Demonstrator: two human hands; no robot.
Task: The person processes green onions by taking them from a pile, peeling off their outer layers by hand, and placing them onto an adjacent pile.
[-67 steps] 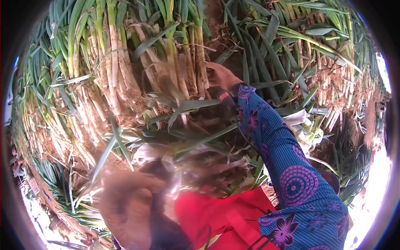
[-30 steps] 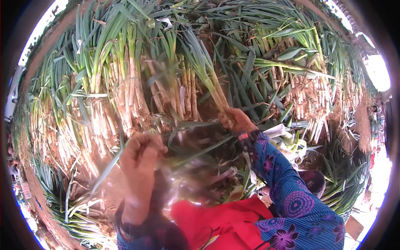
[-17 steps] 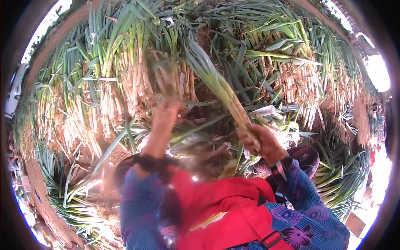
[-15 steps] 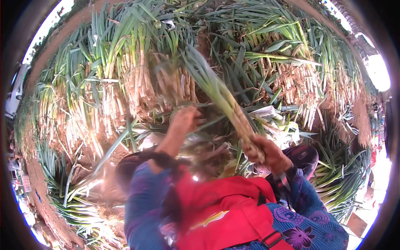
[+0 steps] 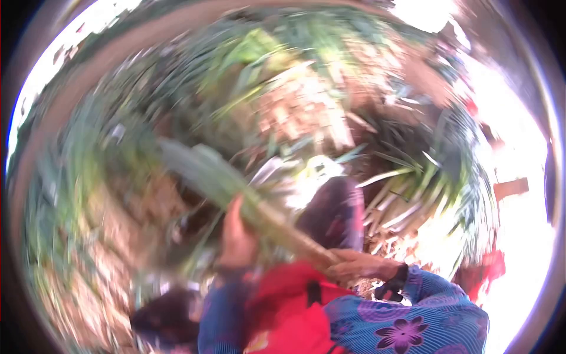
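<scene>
A bunch of leeks (image 5: 265, 215) lies slantwise in front of my body, its green leaves to the upper left and its pale stalks to the lower right. My right hand (image 5: 362, 264) is closed round the root end. At the leafy part, my left hand (image 5: 237, 239) meets the near edge of the bunch, one digit pointing up along it. Motion smears that hand, and its other fingers do not show clearly. I wear a red apron (image 5: 283, 307) and blue patterned sleeves.
Blurred heaps of leeks (image 5: 306, 106) surround me, with another pile (image 5: 424, 194) to the right. My dark shoes (image 5: 333, 212) stand on either side of the work area. A red object (image 5: 483, 271) lies at the far right. Brown ground (image 5: 76, 106) curves behind the heaps.
My view has swung to the right. The leek bunch has tilted flatter and lies lower, still in my right hand. My left hand, apart from it before, is now against its leaves.
</scene>
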